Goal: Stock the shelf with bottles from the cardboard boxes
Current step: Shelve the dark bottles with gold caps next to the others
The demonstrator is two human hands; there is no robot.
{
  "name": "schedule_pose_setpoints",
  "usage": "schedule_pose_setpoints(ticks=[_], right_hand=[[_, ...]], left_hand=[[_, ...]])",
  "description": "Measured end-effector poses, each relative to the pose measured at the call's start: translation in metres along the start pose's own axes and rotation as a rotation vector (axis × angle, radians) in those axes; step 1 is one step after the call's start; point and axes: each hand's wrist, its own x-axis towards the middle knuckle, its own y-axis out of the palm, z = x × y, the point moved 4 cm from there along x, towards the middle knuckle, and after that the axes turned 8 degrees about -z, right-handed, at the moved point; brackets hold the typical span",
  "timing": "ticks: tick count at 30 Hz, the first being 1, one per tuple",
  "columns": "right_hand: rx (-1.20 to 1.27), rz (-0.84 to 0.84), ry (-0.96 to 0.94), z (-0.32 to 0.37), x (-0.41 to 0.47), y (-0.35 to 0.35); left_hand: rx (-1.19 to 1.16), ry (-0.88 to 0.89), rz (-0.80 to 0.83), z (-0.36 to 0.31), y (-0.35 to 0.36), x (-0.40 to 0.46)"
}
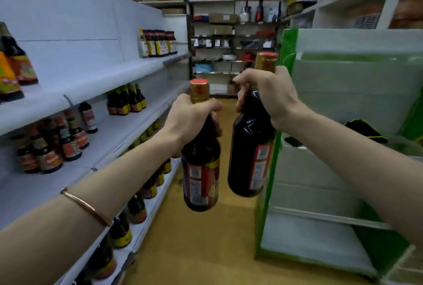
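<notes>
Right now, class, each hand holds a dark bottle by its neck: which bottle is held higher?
The bottle in the right hand: its red cap sits above the cap of the left hand's bottle.

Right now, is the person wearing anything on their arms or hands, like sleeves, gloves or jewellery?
Both arms are bare as far as the picture shows: no sleeves, no gloves. The left forearm wears a thin bangle in a rose-gold or copper colour, smooth and plain. The left hand and the right hand show no rings or watch that I can make out.
</notes>
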Motion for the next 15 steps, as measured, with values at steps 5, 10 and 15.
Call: schedule_pose_setpoints(ticks=[5,10,15], right_hand=[[0.037,0.043,0.007,-0.028,0.071,0.031],[0.103,0.056,-0.02,-0.057,0.146,0.065],[0.097,0.105,-0.04,-0.098,0.217,0.1]], left_hand=[[0.005,0.007,-0.002,0.021,-0.012,0.082],[0.053,0.064,-0.033,0.042,-0.037,0.161],[0.081,0.042,-0.087,0.08,-0.064,0.233]])
